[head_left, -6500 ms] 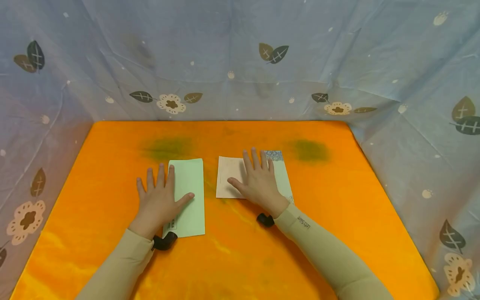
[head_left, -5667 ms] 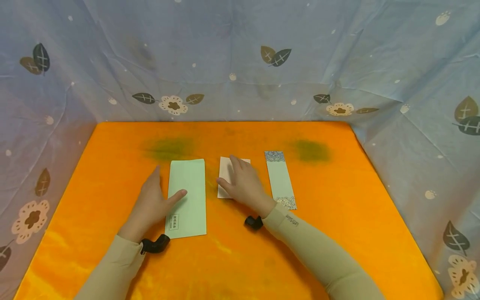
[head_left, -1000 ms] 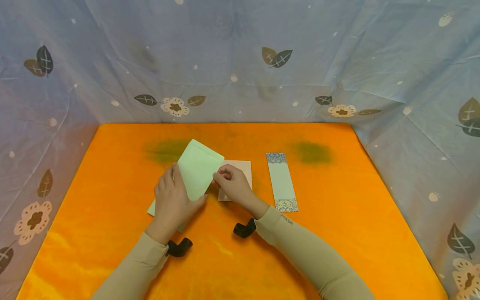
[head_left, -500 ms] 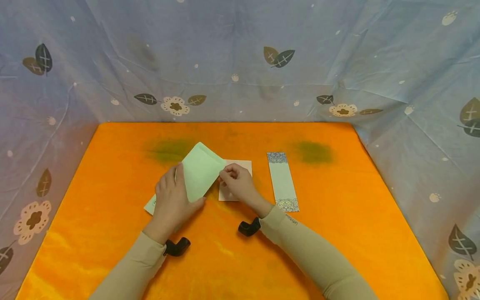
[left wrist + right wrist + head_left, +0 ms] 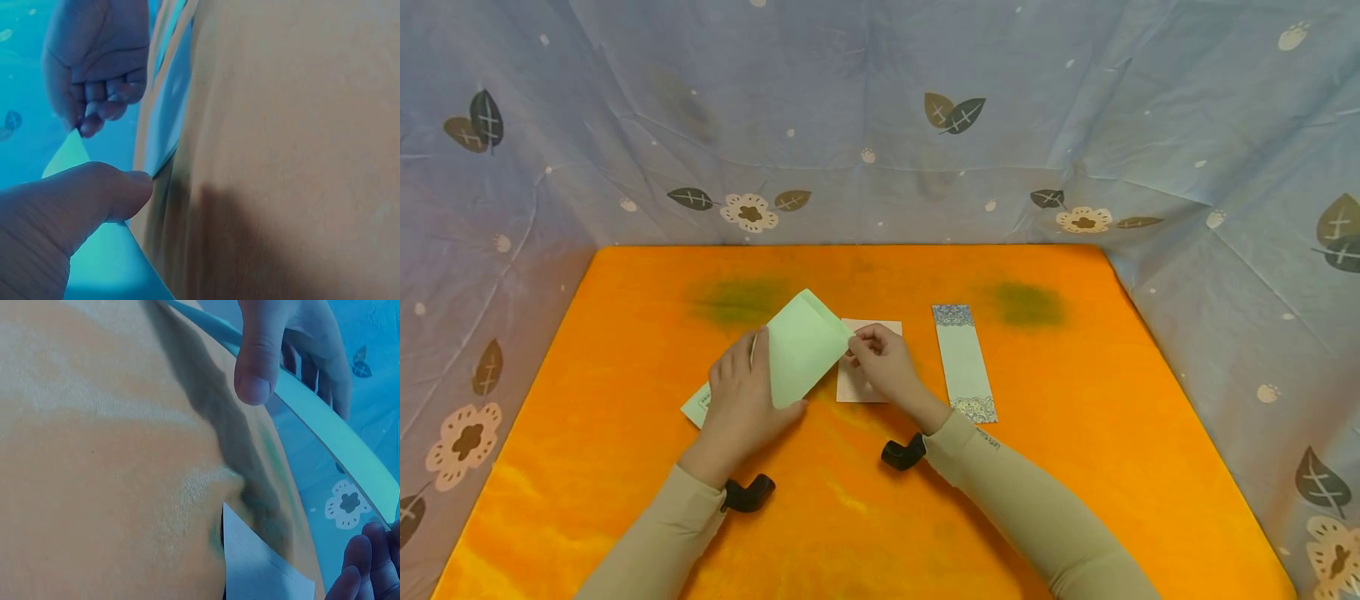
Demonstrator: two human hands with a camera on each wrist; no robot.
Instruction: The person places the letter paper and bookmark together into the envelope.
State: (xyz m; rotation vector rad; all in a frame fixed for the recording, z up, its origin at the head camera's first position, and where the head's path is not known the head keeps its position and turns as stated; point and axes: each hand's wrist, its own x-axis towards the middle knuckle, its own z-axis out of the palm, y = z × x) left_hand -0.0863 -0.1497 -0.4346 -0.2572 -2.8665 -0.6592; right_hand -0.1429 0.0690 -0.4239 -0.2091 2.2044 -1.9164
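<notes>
A pale green envelope point(image 5: 801, 354) is raised off the cloth and tilted, its upper end pointing right and away. My left hand point(image 5: 741, 400) grips its long body, thumb on the near side and fingers on the far side, as the right wrist view shows of the envelope point(image 5: 337, 437). At the envelope's upper right corner, my right hand point(image 5: 887, 362) pinches the edge between thumb and fingertips. Under the right hand lies a small pinkish-white paper point(image 5: 859, 385), partly covered. The left wrist view shows the right hand point(image 5: 103, 50) at the envelope's tip.
To the right lies a pale strip like a bookmark point(image 5: 962, 358), with patterned ends. An orange cloth point(image 5: 1037, 467) covers the table. Grey-blue flowered curtains point(image 5: 865, 100) enclose the back and sides.
Earlier both hands were spread over the papers, with the envelope flat. It has since been lifted and turned. Over the last second, its upper end and the right hand shifted slightly right.
</notes>
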